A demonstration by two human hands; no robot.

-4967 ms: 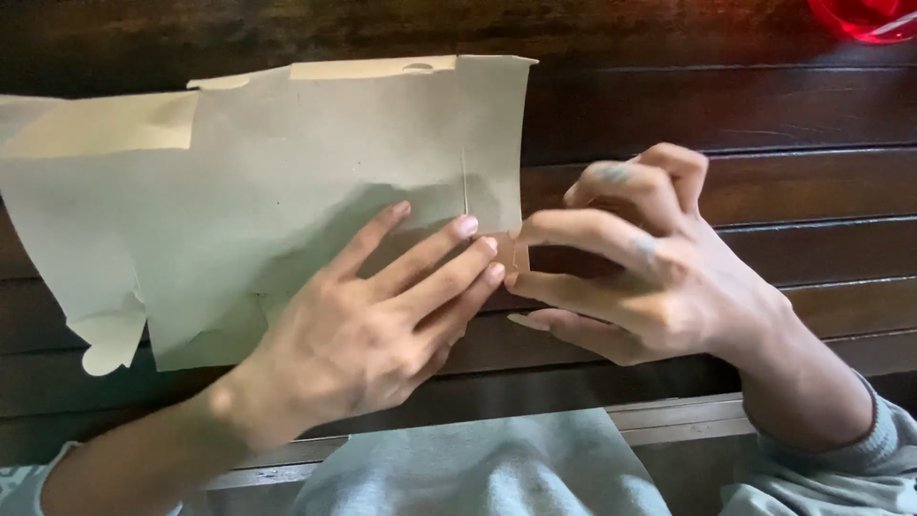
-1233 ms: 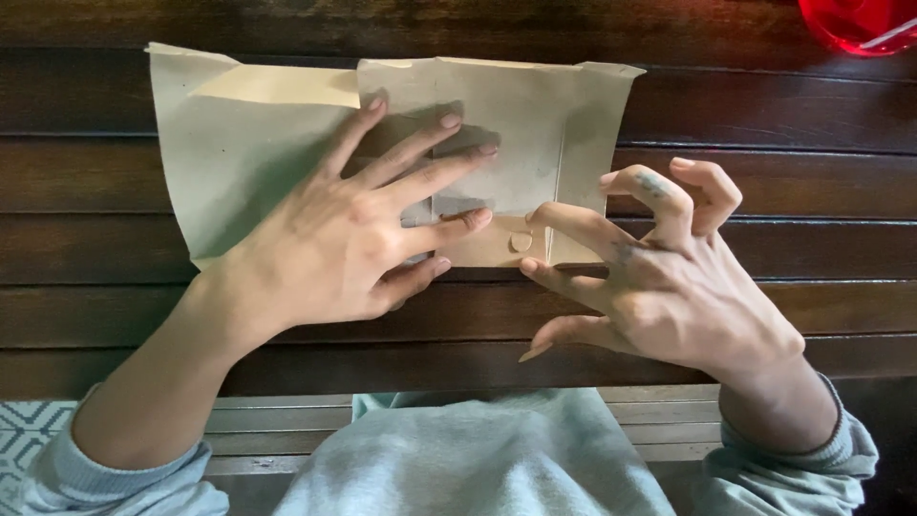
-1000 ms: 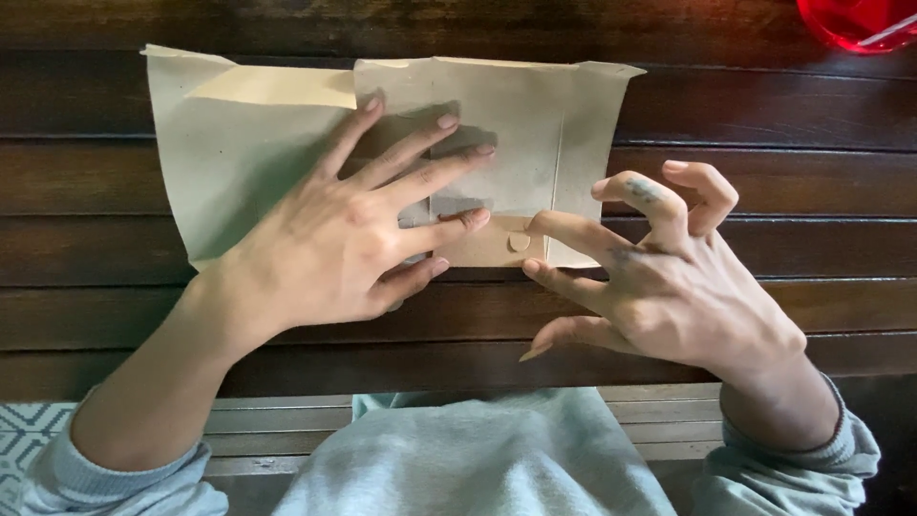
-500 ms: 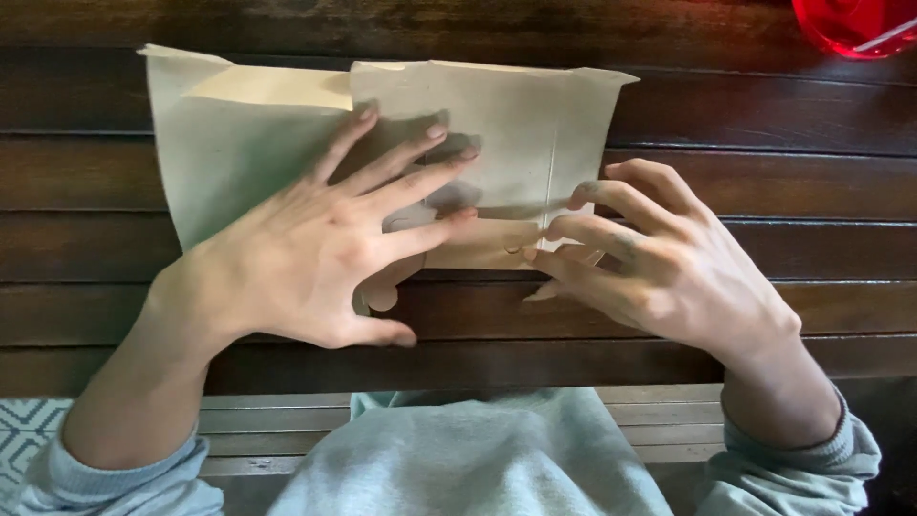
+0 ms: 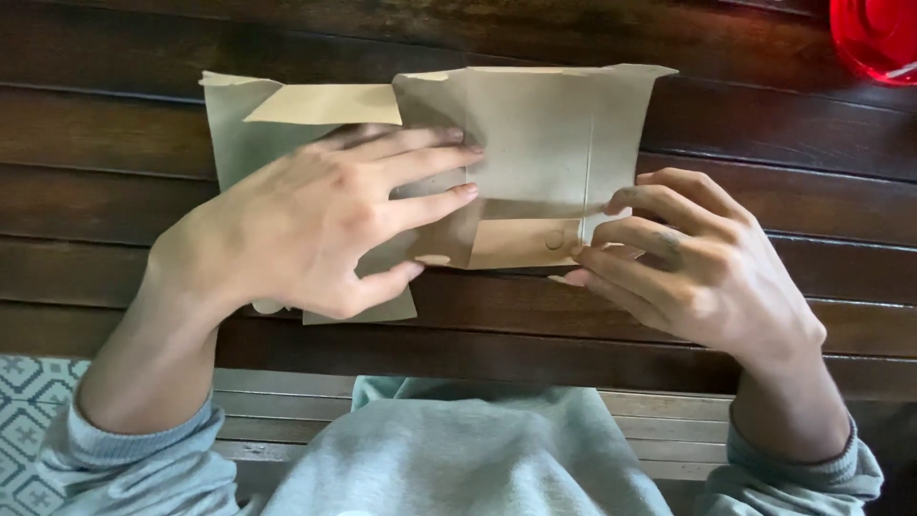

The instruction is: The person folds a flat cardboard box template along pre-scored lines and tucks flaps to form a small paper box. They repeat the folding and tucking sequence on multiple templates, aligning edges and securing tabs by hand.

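Kraft-paper sheet (image 5: 535,124), thin and partly folded, lies on the dark slatted table (image 5: 124,134) at upper centre; likely light, creasing easily. Left hand (image 5: 315,234) presses flat, fingers spread, on its middle. Right hand (image 5: 697,268) pinches the lower folded flap (image 5: 521,244), a good hold.

The left hand (image 5: 315,234) is laid palm down with the fingers (image 5: 420,177) stretched out toward the right and slightly spread, the thumb tucked below. The right hand (image 5: 697,268) is held palm down with its fingers curled, the fingertips (image 5: 587,256) drawn together and pointed left. Both forearms are covered by grey sleeves pushed up at the wrists.
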